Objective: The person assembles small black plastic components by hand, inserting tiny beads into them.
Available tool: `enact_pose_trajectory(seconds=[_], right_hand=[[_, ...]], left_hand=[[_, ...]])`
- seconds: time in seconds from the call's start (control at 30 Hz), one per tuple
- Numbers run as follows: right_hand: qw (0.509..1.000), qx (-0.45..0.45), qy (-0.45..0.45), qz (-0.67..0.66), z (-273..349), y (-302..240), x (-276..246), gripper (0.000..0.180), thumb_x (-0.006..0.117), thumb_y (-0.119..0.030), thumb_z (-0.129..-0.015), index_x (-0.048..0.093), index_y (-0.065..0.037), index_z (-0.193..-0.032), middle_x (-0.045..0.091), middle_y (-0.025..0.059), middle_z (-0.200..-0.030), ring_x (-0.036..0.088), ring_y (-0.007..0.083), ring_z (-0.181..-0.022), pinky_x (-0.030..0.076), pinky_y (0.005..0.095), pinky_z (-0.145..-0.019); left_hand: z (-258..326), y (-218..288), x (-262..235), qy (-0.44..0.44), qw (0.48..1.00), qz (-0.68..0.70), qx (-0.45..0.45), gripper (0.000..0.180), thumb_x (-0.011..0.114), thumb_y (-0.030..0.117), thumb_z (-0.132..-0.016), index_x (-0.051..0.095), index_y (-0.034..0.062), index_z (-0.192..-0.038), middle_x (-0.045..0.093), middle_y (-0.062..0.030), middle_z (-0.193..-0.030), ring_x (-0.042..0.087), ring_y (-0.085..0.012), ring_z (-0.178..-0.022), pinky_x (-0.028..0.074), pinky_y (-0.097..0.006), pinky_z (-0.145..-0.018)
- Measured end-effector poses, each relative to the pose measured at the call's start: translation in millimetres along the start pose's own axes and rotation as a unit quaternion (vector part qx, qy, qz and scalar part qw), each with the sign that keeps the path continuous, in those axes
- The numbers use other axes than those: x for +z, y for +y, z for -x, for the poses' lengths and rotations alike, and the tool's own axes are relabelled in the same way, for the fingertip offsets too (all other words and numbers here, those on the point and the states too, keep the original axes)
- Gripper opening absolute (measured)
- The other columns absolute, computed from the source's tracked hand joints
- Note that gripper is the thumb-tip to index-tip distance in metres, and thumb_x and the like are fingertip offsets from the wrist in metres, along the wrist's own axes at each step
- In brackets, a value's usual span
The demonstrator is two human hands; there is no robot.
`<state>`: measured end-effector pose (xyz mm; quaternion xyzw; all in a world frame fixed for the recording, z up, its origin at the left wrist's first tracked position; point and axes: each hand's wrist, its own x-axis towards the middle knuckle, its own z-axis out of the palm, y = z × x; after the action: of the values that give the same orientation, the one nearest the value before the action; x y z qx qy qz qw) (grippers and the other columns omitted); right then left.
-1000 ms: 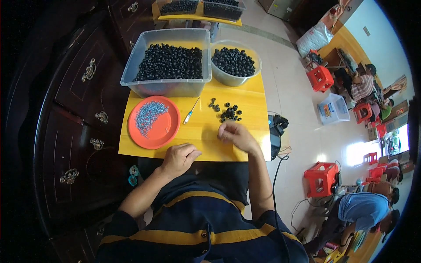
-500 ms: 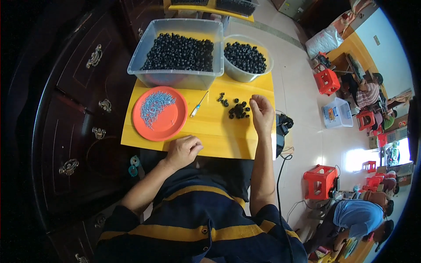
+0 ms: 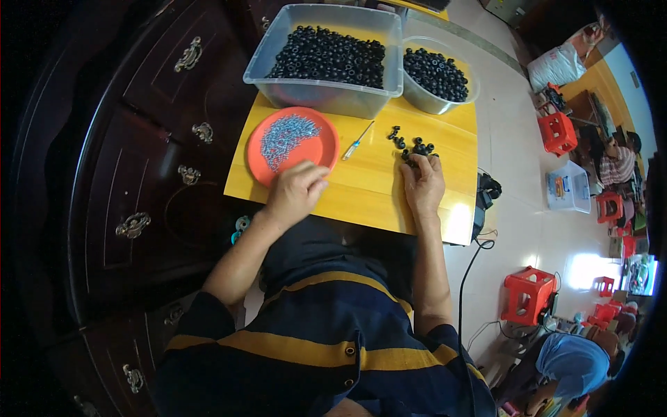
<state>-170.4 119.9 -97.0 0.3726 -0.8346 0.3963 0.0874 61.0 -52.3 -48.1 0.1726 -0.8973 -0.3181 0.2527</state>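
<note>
My left hand (image 3: 299,191) is over the lower right rim of the round red plate (image 3: 329,149), its fingers curled in; whatever may be in them is hidden. Many small silvery-blue screws (image 3: 286,137) lie heaped on that plate. My right hand (image 3: 425,186) has its bent fingertips down at a small pile of black round knob-like pieces (image 3: 420,147) on the yellow table (image 3: 368,191). Whether a piece is between those fingers I cannot make out. A screwdriver (image 3: 354,146) with a pale blue handle lies between the plate and the pile.
Behind them stand a large clear bin (image 3: 323,94) and a round clear tub (image 3: 425,101), both holding many black pieces. Dark drawers (image 3: 111,187) rise at the left. A black cable (image 3: 467,278) hangs at the right, near a red stool (image 3: 528,295). Other people (image 3: 573,361) sit further right.
My left hand has moved from the table's front edge up to the plate's rim. My right hand has come from beside the black pile onto it. The whole view has shifted.
</note>
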Motion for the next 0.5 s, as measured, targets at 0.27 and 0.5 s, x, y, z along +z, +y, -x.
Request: enact_pose_trajectory(seconds=[0.27,0.5], right_hand=[[0.999,-0.036,0.026,0.015,0,-6,2,0.017,0.074,-0.011,-0.082,0.067,-0.006,-0.097,0.062,0.0128,-0.092,0.063,0.0322,-0.084,0.051,0.0390,-0.074],[0.998,0.013,0.028,-0.050,6,5,5,0.021,0.071,-0.013,-0.088,0.057,-0.004,-0.102,0.066,0.0150,-0.093,0.065,0.0335,-0.079,0.052,0.0384,-0.072]], left_hand=[[-16,-54,-16,-0.033,0.993,-0.114,-0.003,0.021,0.069,0.007,-0.082,0.071,0.0026,-0.103,0.067,-0.0143,-0.095,0.067,-0.0325,-0.087,0.054,-0.040,-0.076],[-23,-59,-4,-0.086,0.989,-0.109,0.046,0.011,0.069,0.012,-0.083,0.069,0.0055,-0.093,0.065,-0.0123,-0.090,0.065,-0.0339,-0.084,0.053,-0.044,-0.073]])
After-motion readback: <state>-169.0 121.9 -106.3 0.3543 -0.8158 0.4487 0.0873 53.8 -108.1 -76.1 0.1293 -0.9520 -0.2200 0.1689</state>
